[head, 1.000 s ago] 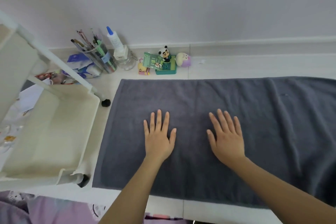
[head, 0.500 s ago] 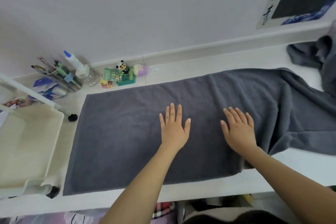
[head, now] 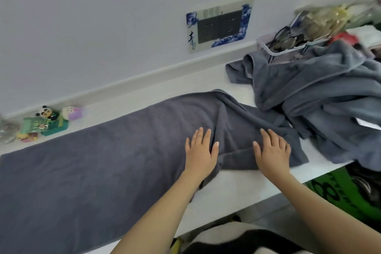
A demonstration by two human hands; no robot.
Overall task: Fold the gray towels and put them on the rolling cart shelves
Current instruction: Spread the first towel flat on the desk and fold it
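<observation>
- We see the left hand (head: 201, 151) and right hand (head: 272, 150) lying flat, fingers straight and wide, pressing on the gray towel (head: 99, 163); we judge they are smoothing it before a fold.
- The towel lies spread along the white surface (head: 237, 187), its right end bunched and creased under the hands.
- A heap of unfolded gray towels (head: 321, 97) waits just beside, touching that end.
- Behind the heap stands a basket (head: 268, 50), apparently holding spectacles.
- Small toys (head: 48, 120) sit by the wall.
- The rolling cart is not in view.
</observation>
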